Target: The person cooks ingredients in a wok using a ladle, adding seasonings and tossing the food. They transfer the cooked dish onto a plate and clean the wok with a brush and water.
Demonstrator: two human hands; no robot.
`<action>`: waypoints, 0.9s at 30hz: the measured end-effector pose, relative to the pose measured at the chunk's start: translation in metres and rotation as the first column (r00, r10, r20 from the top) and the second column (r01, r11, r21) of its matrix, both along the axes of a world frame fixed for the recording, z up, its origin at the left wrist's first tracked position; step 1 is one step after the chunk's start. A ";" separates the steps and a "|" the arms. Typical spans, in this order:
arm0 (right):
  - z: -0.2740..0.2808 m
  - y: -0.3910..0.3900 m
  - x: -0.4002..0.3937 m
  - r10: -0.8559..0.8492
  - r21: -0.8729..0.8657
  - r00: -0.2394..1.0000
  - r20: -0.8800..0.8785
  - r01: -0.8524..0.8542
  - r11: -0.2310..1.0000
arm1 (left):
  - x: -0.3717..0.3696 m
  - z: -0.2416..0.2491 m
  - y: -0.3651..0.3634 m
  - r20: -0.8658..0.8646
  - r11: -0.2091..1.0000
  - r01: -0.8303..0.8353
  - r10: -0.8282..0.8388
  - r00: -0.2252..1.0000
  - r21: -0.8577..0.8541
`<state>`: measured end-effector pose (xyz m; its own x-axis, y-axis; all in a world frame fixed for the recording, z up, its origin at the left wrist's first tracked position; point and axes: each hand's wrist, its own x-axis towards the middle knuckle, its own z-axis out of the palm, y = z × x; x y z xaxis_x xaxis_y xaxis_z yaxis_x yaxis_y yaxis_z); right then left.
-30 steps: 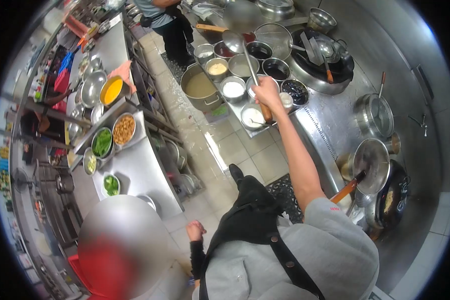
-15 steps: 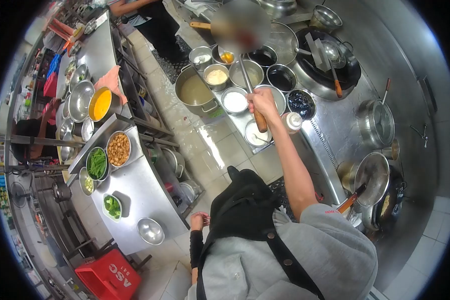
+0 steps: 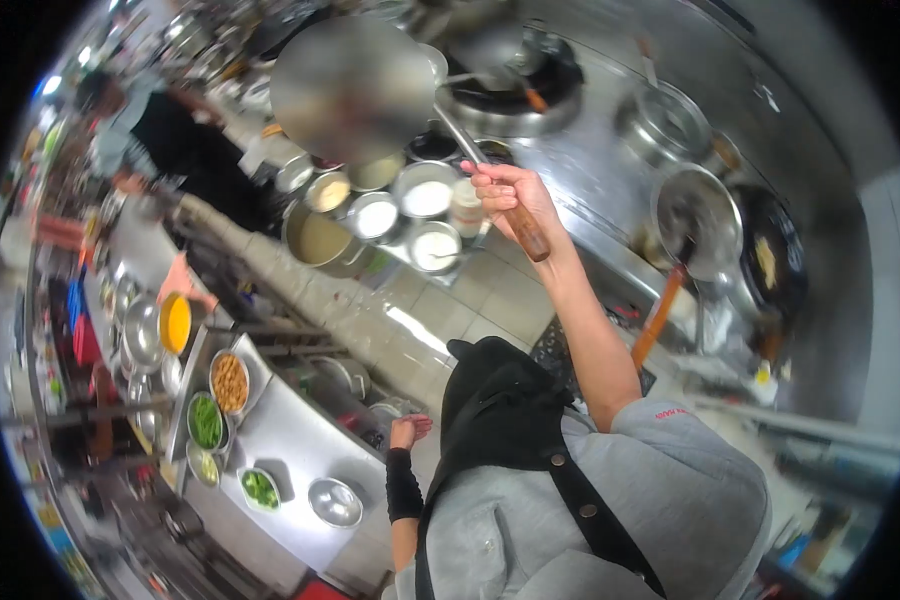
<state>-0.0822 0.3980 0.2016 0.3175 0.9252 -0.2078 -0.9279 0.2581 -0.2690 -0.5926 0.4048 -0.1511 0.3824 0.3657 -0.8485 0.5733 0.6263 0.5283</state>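
Note:
My right hand point(image 3: 515, 200) is closed around the wooden handle of a long metal-shafted utensil point(image 3: 527, 233), raised at arm's length. A blurred patch hides the far end of its shaft, so the head cannot be made out. Below and left of that hand stand steel pots of seasonings: one with white powder point(image 3: 376, 216), one with white contents and a spoon point(image 3: 435, 246), and a squeeze bottle point(image 3: 465, 207). My left hand point(image 3: 410, 430) hangs beside the apron with its fingers stretched out, holding nothing, near the edge of the steel prep table point(image 3: 300, 440).
On the prep table stand bowls of brown chunks point(image 3: 231, 383), cut greens point(image 3: 206, 421) and green pieces point(image 3: 260, 488), plus a steel bowl point(image 3: 336, 502). A wok point(image 3: 785, 240) with food and a wooden-handled strainer point(image 3: 705, 220) are at right. Another person point(image 3: 170, 130) stands upper left.
My view has turned, shifting the seasoning pots left in the picture. My right hand, still on the utensil, now sits farther right of the pots. My left hand's fingers have straightened.

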 end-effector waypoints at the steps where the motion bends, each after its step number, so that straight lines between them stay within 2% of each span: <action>1: 0.008 -0.030 0.003 -0.027 0.017 1.000 -0.010 0.028 0.999 | 0.006 -0.002 -0.004 -0.015 0.997 0.078 -0.078 0.997 0.001; 5: 0.037 -0.177 0.007 -0.227 0.023 0.974 0.012 0.226 0.974 | 0.014 -0.028 -0.044 -0.089 0.934 0.334 -0.346 0.934 -0.127; 7: 0.054 -0.256 0.009 -0.371 0.007 0.927 0.053 0.372 0.928 | 0.002 -0.064 -0.062 -0.072 0.842 0.521 -0.533 0.843 -0.137; 10: 0.060 -0.377 0.024 -0.523 -0.059 0.844 0.119 0.531 0.845 | 0.003 -0.064 -0.093 -0.082 0.688 0.718 -0.726 0.683 -0.104; 11: 0.053 -0.415 0.034 -0.564 -0.077 0.803 0.192 0.585 0.807 | 0.007 -0.060 -0.105 -0.088 0.648 0.756 -0.761 0.643 -0.090; 12: 0.056 -0.448 0.037 -0.625 -0.141 0.712 0.320 0.688 0.712 | 0.015 -0.056 -0.117 -0.089 0.615 0.785 -0.788 0.609 -0.076; 14: 0.042 -0.519 0.063 -0.661 -0.246 0.592 0.462 0.801 0.546 | 0.036 -0.047 -0.143 -0.095 0.562 0.825 -0.825 0.556 -0.053; 15: 0.032 -0.554 0.085 -0.581 -0.354 0.514 0.632 0.858 0.373 | 0.050 -0.042 -0.157 -0.096 0.548 0.836 -0.835 0.542 -0.046; 16: 0.019 -0.593 0.107 -0.455 -0.405 0.478 0.751 0.878 0.255 | 0.065 -0.039 -0.173 -0.096 0.530 0.847 -0.845 0.525 -0.035; 18: -0.010 -0.668 0.150 -0.074 -0.457 0.461 0.884 0.887 0.065 | 0.104 -0.035 -0.209 -0.078 0.501 0.865 -0.863 0.499 -0.002; 20: -0.023 -0.721 0.166 0.201 -0.450 0.462 0.864 0.887 -0.104 | 0.151 -0.036 -0.255 -0.031 0.474 0.879 -0.879 0.476 0.052; 21: -0.029 -0.746 0.180 0.337 -0.422 0.457 0.823 0.889 -0.177 | 0.181 -0.041 -0.281 -0.017 0.487 0.873 -0.873 0.487 0.022; 22: -0.042 -0.771 0.188 0.366 -0.417 0.464 0.807 0.886 -0.203 | 0.217 -0.050 -0.310 -0.020 0.508 0.861 -0.861 0.508 -0.009; 23: -0.057 -0.796 0.199 0.463 -0.372 0.449 0.764 0.893 -0.252 | 0.252 -0.078 -0.341 -0.197 0.628 0.745 -0.778 0.597 -0.224; 24: -0.076 -0.821 0.201 0.553 -0.335 0.448 0.702 0.894 -0.299 | 0.289 -0.107 -0.361 0.005 0.119 0.993 -0.993 0.119 0.003; 27: -0.059 -0.862 0.188 0.486 -0.335 0.422 0.766 0.906 -0.259 | 0.399 -0.131 -0.503 -0.086 0.055 0.956 -0.993 0.083 0.289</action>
<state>0.1063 -0.4642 0.1430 0.9647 -0.2589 0.0473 -0.1674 -0.7421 -0.6490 -0.1941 -0.0983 -0.2824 0.6209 -0.2692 -0.7362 0.4971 -0.5910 0.6353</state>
